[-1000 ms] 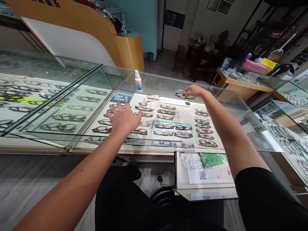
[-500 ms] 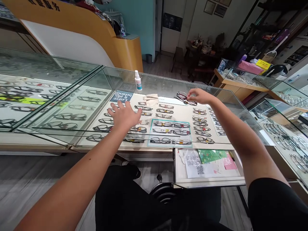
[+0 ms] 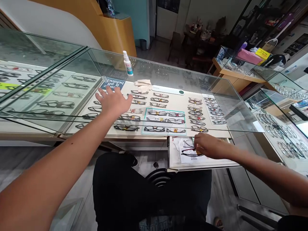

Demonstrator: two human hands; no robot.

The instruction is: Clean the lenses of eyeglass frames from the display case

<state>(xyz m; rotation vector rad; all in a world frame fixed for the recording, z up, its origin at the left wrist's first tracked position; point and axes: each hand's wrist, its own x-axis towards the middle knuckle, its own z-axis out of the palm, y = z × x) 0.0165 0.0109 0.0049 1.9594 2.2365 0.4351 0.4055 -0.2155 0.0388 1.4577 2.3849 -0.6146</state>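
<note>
My left hand (image 3: 113, 102) has its fingers spread above the left part of the glass display counter (image 3: 166, 65), near a blue printed card (image 3: 114, 84); it holds nothing. At the pulled-out drawer (image 3: 175, 165), my right hand (image 3: 209, 146) grips a pair of eyeglasses (image 3: 189, 153) with dark, partly red frames. Thin lens outlines also show just behind these frames; whether they belong to a second pair I cannot tell. Papers lie in the drawer below. Inside the counter, several rows of eyeglasses (image 3: 154, 129) are laid out, some on a teal-edged sheet (image 3: 145, 123).
A white spray bottle (image 3: 128, 65) stands on the counter's far side. Close to it are a folded beige cloth (image 3: 143, 85) and a long white case (image 3: 168, 90). More glass cases with eyeglasses (image 3: 292, 149) stand to the right. Under the drawer is a round black stool part (image 3: 160, 178).
My right hand has moved from the counter's far side toward me, bringing the eyeglasses over the drawer. My left hand stays spread at the counter. The view has tilted down.
</note>
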